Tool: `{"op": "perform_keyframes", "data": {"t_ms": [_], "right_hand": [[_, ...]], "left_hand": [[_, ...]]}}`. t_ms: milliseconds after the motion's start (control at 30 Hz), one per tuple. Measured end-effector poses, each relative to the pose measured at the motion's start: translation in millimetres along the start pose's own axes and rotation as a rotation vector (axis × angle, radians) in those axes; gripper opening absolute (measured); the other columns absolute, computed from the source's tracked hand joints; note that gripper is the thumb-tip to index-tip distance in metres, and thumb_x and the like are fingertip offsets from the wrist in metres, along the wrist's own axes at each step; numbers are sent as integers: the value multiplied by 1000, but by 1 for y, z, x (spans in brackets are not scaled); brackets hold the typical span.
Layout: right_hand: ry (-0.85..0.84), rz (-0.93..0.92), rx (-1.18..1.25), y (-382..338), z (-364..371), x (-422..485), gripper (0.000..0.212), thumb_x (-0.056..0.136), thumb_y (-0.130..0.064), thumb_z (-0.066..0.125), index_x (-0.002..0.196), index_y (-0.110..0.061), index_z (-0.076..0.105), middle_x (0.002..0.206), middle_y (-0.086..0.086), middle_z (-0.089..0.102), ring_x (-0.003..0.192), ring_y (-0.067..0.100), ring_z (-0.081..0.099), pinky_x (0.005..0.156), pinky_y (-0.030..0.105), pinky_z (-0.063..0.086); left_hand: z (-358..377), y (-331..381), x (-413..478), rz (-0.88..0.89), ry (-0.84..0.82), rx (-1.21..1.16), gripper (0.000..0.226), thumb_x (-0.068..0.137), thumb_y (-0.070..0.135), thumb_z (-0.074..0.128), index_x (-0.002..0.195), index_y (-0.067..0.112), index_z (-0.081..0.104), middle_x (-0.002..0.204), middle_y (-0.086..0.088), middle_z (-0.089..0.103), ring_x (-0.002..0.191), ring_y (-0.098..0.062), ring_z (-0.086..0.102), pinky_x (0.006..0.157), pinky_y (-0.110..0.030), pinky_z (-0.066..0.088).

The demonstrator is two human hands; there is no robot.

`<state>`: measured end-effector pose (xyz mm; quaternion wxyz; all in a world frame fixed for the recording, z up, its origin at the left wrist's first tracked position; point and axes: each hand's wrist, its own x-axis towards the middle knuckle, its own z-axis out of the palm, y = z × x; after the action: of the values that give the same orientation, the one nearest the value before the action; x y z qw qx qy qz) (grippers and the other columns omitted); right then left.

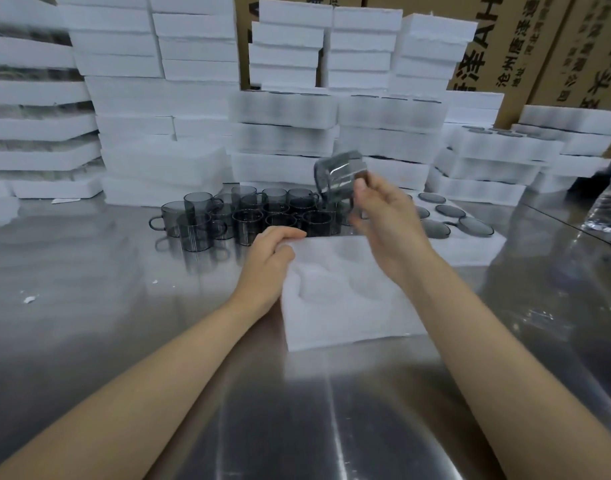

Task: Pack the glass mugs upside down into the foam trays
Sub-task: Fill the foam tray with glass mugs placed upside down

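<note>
An empty white foam tray (345, 306) with round hollows lies on the steel table in front of me. My left hand (269, 261) grips its far left corner, fingers curled over the edge. My right hand (383, 220) holds a smoky grey glass mug (338, 176) tilted in the air above the tray's far edge. Several more grey mugs (248, 216) stand upright in a cluster behind the tray. To the right, another foam tray (470, 244) holds mugs set upside down, their bases (451, 211) showing.
Tall stacks of foam trays (283, 133) line the back of the steel table (89, 306), with cardboard boxes (525, 46) behind. A plastic water bottle (608, 209) lies at the right edge. Small foam crumbs (28, 299) dot the table's left.
</note>
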<state>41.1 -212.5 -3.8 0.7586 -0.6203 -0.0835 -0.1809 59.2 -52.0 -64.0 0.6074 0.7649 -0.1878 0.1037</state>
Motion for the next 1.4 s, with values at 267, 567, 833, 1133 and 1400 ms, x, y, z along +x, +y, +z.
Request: {"op": "perform_keyframes", "data": {"t_ms": [267,567,833,1133,1400], "right_hand": [[-28,183,-54,13,-6,0,20,95,-19,59,80,-5,61,86,14,59,68,17,47,66,22,42],[-59,142,-168,19,-2,-3,19,88,-12,65,84,7,64,90,16,67,78,22,64,77,33,53],[-149,-88,-544,24,6,-11,15,83,-13,67,69,-13,70,85,-22,65,106,-9,56,79,10,37],[-245,-175,-919,26,6,-12,17,81,-26,74,67,-19,67,99,-5,68,104,5,56,76,4,33],[-457,-95,-1189,9,0,-16,19,91,-38,62,95,-25,76,137,-2,56,127,3,49,106,33,37]], "left_hand": [[-8,-11,-1,-38,-47,-79,34,92,4,51,105,34,61,123,2,58,116,-14,52,102,-31,40],[-7,-8,-2,-88,-89,-182,42,74,23,54,116,23,60,122,1,60,114,-11,55,93,-23,43],[-6,-8,0,-68,-105,-181,33,81,18,53,109,32,63,124,4,55,119,-5,50,96,-22,37],[-6,-9,0,-97,-70,-231,35,92,4,43,115,24,62,128,-2,58,120,-13,54,108,-36,39],[-11,-14,7,44,201,20,37,90,-2,42,111,19,63,114,8,56,111,-8,49,94,-12,34]]}}
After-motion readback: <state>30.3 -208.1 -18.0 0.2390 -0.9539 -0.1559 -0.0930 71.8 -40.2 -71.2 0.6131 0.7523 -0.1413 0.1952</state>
